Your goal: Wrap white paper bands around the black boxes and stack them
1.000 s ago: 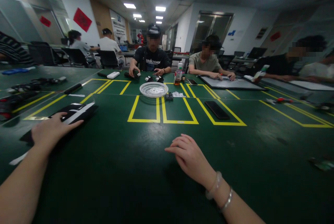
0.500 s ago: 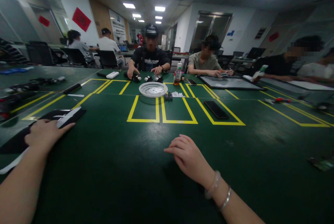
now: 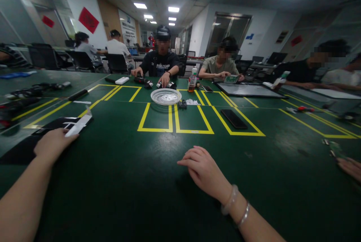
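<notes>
One black sheet (image 3: pixel 19 148) lies under my left hand (image 3: pixel 50 144), well over to the left on the green table (image 3: pixel 126 181), far short of the table's far edge; the near edge is out of view. A white strip (image 3: pixel 79 124) slants along the sheet's right end, its far tip cocked up. So how does this handle? Light, I'd say, thin and floppy, likely to slide on this smooth top; nothing looks breakable, though the strip could crease. Best hold, by my reckoning: the strip's raised end, thumb over, fingers under, not the soft middle. And the pose: left arm reaching out from the near left, back of the hand up, fingers bunched over the sheet, thumb against the strip's near end; the fingertips are hidden, so I can't tell whether they're pinching. Across the table, my right hand (image 3: pixel 201 170) holds nothing, fingers loosely together and bent, aiming left, a silver bangle (image 3: pixel 244 213) below the wrist.
</notes>
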The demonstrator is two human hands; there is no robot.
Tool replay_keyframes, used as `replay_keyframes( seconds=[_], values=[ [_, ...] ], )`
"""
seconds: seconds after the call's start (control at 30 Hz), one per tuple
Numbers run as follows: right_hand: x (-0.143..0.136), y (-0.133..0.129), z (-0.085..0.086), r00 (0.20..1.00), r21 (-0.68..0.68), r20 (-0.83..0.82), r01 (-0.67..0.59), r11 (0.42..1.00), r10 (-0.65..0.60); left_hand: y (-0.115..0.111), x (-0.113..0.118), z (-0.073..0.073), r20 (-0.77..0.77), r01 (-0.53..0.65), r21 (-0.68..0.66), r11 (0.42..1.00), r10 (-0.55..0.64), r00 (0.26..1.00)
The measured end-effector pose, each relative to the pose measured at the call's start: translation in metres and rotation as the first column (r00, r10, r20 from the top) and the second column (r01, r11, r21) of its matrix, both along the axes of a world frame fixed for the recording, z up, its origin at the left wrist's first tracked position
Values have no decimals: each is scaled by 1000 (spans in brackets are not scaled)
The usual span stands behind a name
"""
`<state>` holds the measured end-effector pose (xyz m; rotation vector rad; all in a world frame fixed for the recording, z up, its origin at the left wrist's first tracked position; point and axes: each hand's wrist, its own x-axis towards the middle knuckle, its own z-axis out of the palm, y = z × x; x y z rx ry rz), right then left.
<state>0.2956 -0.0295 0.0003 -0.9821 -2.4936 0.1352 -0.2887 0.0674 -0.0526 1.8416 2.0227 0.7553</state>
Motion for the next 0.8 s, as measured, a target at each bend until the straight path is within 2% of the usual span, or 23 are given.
replay_keyframes(
  seconds=[0.03, 0.07, 0.1, 0.13, 0.2, 0.23, 0.3, 0.33, 0.4, 0.47, 0.53, 0.6, 0.7, 0.8],
  values=[
    [0, 0, 0, 1000, 3, -2, 0, 1000, 0, -1, 10, 5, -40, -158, 32, 987, 160, 986],
    [0, 0, 1, 1000, 8, -5, 0, 1000, 0, -2, 23, 12, -75, -262, 71, 962, 268, 961],
    [0, 0, 1, 1000, 16, -8, -1, 1000, 1, -4, 39, 20, -106, -304, 105, 947, 314, 943],
    [0, 0, 1, 1000, 26, -14, 2, 1000, -1, -5, 57, 29, -133, -262, 132, 956, 279, 951],
    [-1, 0, 1, 1000, 56, -28, 11, 998, -10, -10, 99, 48, -199, -121, 145, 982, 148, 969],
    [-1, -1, 1, 999, 73, -32, 17, 997, -14, -13, 122, 56, -233, -22, 121, 992, 50, 971],
    [-1, -2, 0, 1000, 102, -20, 21, 995, -19, -22, 167, 67, -233, 207, 62, 976, -187, 954],
    [-2, -3, 0, 1000, 113, -3, 18, 993, -18, -28, 189, 70, -224, 319, 34, 947, -303, 926],
    [-3, -5, -1, 999, 117, 42, 8, 993, -13, -43, 227, 71, -227, 560, -21, 828, -550, 804],
    [-5, -6, -1, 997, 97, 82, -2, 995, -6, -57, 256, 68, -221, 704, -66, 707, -698, 681],
    [-7, -6, -2, 995, 52, 104, -14, 999, 8, -70, 275, 65, -212, 763, -92, 640, -762, 613],
    [-7, -6, -2, 993, -3, 112, -24, 1000, 24, -78, 284, 63, -203, 785, -104, 611, -785, 585],
    [-8, -5, -1, 992, -67, 117, -30, 997, 38, -81, 284, 62, -179, 791, -114, 602, -795, 579],
    [-9, -5, 1, 993, -89, 116, -29, 996, 39, -74, 272, 64, -197, 769, -120, 628, -774, 601]
  ],
)
